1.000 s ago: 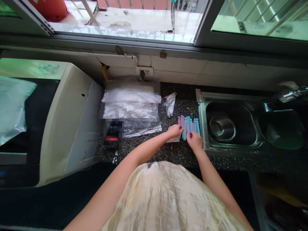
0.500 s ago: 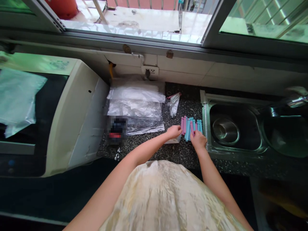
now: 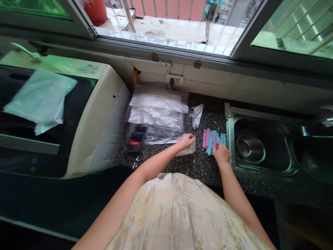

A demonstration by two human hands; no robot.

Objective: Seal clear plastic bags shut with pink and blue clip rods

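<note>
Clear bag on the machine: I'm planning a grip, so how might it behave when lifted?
The clear bag is probably floppy, judging by its creases, and likely light, since it looks thin and see-through.

Left of rectangular steel sink (image 3: 230, 139): pink plastic stick (image 3: 213, 139), lower end behind right hand (image 3: 222, 153); black-and-red object (image 3: 136, 138), pixelated. Right: metal tap (image 3: 326, 121), blurred.

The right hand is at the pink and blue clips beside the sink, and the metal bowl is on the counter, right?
Not quite: the head view shows the metal bowl inside the sink, not on the counter. The rest is right: the right hand is at the pink and blue clips beside the sink.
</note>
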